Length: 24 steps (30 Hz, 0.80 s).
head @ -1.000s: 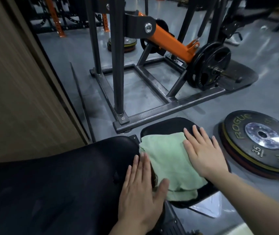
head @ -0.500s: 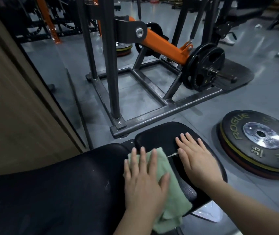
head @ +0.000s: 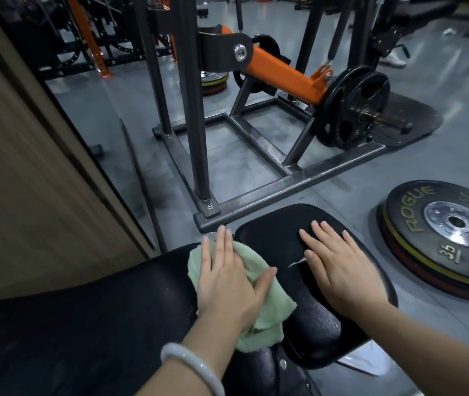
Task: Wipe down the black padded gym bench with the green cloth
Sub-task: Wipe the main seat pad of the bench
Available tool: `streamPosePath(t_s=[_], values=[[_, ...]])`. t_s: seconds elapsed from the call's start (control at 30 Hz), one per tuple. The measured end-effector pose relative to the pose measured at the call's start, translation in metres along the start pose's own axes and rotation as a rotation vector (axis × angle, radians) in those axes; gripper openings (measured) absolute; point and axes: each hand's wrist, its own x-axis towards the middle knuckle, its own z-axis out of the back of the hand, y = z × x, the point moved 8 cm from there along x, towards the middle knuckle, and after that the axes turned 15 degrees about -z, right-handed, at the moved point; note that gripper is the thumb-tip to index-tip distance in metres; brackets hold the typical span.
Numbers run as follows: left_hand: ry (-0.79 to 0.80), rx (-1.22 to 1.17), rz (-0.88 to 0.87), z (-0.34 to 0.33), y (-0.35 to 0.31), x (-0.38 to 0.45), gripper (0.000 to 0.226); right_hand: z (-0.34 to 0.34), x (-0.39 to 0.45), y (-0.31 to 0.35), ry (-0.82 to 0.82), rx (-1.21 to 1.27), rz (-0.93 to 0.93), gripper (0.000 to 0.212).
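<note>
The black padded bench fills the lower frame: a long back pad (head: 84,324) on the left and a smaller seat pad (head: 279,232) on the right. The green cloth (head: 273,307) lies over the gap between the two pads. My left hand (head: 227,281) presses flat on the cloth with fingers straight, a pale bangle on its wrist. My right hand (head: 341,270) lies flat on the bare seat pad, beside a small white tear in the padding (head: 296,262). The cloth's middle is hidden under my left hand.
A dark steel machine frame (head: 284,192) with an orange arm (head: 281,78) and a loaded black plate (head: 353,107) stands just beyond the bench. A 35 lb plate stack (head: 441,235) lies on the grey floor at right. A wooden wall panel (head: 27,167) runs along the left.
My left hand slid the cloth leftward off the seat pad to the gap and the back pad's end. My right hand came off the cloth and now lies on bare padding.
</note>
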Motion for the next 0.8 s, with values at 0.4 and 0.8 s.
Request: streamPosePath(t_s=[0.4,0.8], values=[[0.058,-0.087,0.104,-0.01,-0.025,-0.003,0.114,-0.009,-0.001,0.005,0.152,-0.193,-0.09,0.101],[-0.207,-0.206,0.078,-0.015,-0.046,-0.043,0.079,-0.012,-0.005,0.01,0.123,-0.191,-0.176,0.085]])
